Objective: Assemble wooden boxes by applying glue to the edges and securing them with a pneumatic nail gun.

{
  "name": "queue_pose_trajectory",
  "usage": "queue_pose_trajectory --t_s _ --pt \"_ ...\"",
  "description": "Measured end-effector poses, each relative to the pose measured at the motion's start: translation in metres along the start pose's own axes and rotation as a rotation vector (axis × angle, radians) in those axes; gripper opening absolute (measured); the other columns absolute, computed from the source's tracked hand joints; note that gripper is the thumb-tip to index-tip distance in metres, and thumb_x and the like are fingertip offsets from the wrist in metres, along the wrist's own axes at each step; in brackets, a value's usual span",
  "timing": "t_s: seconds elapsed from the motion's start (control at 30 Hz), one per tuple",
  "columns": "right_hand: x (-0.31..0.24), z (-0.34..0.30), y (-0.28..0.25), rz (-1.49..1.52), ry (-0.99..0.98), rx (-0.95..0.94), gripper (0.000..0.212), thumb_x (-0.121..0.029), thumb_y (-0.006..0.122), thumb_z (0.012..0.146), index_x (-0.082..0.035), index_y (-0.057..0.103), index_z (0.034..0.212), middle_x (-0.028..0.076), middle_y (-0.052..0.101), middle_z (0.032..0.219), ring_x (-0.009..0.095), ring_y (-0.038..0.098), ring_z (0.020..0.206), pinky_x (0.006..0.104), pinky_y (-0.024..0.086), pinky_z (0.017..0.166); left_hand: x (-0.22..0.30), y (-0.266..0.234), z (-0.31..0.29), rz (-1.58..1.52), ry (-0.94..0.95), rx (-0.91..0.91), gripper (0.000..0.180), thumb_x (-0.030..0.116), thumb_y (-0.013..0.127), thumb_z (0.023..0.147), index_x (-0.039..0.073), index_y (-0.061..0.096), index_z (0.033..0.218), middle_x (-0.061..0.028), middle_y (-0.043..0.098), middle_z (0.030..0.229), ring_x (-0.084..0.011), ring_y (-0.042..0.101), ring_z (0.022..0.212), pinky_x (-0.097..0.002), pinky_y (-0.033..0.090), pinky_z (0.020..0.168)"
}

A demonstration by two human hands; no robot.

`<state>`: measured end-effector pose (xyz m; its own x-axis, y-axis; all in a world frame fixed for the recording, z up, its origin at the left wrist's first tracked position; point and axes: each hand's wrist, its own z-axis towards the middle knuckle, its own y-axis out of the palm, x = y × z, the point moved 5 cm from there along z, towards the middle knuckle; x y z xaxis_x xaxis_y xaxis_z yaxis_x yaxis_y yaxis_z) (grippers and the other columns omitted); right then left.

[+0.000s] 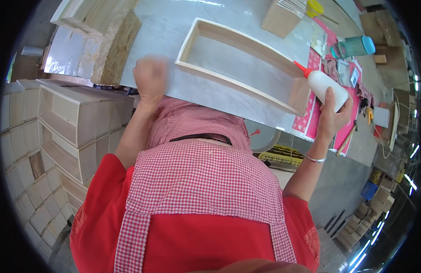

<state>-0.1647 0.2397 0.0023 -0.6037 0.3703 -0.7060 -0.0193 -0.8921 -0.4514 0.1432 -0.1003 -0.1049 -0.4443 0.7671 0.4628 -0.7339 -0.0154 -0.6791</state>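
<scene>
A white squeeze bottle (328,89) with a long red nozzle, like a glue bottle, is gripped in my right hand (334,113). It lies tilted, its nozzle tip over the right end of a long, narrow wooden frame (233,81). The frame rests on the grey tabletop, which shows through its middle. Just left of the frame, apart from it, is my left hand (151,78), blurred by motion above the table's near edge. Its fingers look curled, but the blur hides whether they hold anything.
Stacked wooden boxes (78,109) fill the left side. A thick board block (114,50) stands at the table's left. On the right are a pink patterned cloth (306,119), a teal bottle (351,47), a yellow cup (314,8) and a wooden block (282,19).
</scene>
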Motion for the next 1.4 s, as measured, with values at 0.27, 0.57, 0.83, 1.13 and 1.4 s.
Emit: queue_pose_trajectory --t_s 0.27,0.57,0.83,1.13,1.4 --pt "0.018 -0.002 -0.034 -0.030 0.069 0.075 0.033 -0.023 0.076 0.086 -0.002 0.058 0.103 0.005 0.062 0.086 0.006 0.051 0.059 0.0200 0.041 0.050 -0.004 0.001 -0.003 0.019 0.009 0.005 0.024 0.022 0.064 0.092 0.005 0.060 0.076 -0.0057 0.060 0.083 -0.0263 0.055 0.085 -0.0389 0.039 0.074" --pt "0.023 -0.004 -0.050 -0.020 0.100 0.108 0.033 -0.025 0.075 0.087 -0.002 0.059 0.104 0.004 0.062 0.087 0.007 0.054 0.065 0.0197 0.043 0.051 -0.005 0.003 -0.003 0.023 0.009 0.025 0.025 0.023 0.064 0.092 0.004 0.061 0.075 -0.0056 0.060 0.082 -0.0263 0.055 0.085 -0.0391 0.039 0.075" --pt "0.015 -0.018 -0.066 -0.077 0.113 0.075 0.034 -0.025 0.075 0.087 -0.002 0.058 0.105 0.004 0.062 0.089 0.007 0.055 0.066 0.0200 0.043 0.051 -0.006 0.003 -0.003 0.035 -0.006 0.017 0.028 0.025 0.063 0.093 0.004 0.061 0.075 -0.0060 0.060 0.082 -0.0267 0.056 0.085 -0.0394 0.040 0.076" --pt "0.001 -0.043 -0.090 -0.100 0.059 0.039 0.034 -0.023 0.075 0.086 -0.003 0.059 0.110 0.003 0.062 0.087 0.006 0.051 0.061 0.0197 0.040 0.048 -0.008 0.005 -0.004 0.021 0.006 0.021 0.030 0.026 0.063 0.094 0.004 0.061 0.074 -0.0062 0.061 0.083 -0.0272 0.056 0.084 -0.0401 0.040 0.076" --pt "-0.022 -0.056 -0.101 -0.091 0.197 -0.066 0.037 -0.023 0.073 0.087 -0.001 0.059 0.113 0.005 0.061 0.087 0.008 0.051 0.059 0.0211 0.039 0.048 -0.013 0.004 -0.004 0.008 0.007 0.039 0.024 0.023 0.066 0.091 0.004 0.061 0.077 -0.0088 0.061 0.087 -0.0288 0.056 0.086 -0.0413 0.041 0.077"
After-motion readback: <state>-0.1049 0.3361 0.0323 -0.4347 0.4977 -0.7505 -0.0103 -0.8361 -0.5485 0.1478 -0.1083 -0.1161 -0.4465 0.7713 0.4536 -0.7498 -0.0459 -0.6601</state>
